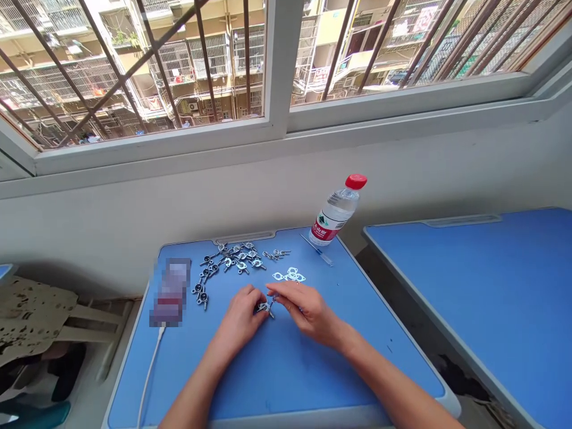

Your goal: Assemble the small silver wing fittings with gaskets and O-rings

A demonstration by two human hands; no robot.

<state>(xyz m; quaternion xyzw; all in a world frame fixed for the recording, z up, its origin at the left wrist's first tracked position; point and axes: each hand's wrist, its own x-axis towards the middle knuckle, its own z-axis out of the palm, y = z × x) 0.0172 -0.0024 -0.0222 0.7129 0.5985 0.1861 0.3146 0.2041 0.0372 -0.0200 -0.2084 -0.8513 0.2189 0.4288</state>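
Primary illumination: daylight entering through the window (279, 59). Buildings (329, 27) outside are bright, with highlights washed toward white. The wall (214, 202) below the sill is dimmer and grey. Shadows on the blue desk (286, 381) are soft and faint. The chair (49, 304) at lower left sits in deeper shade. Wide-angle distortion tilts straight lines near the edges (the bottle (333, 217) appears to lean). Coarse pixelation masks a flat object (170, 292). Fine detail on the metal part (263, 307) between the hands is soft.
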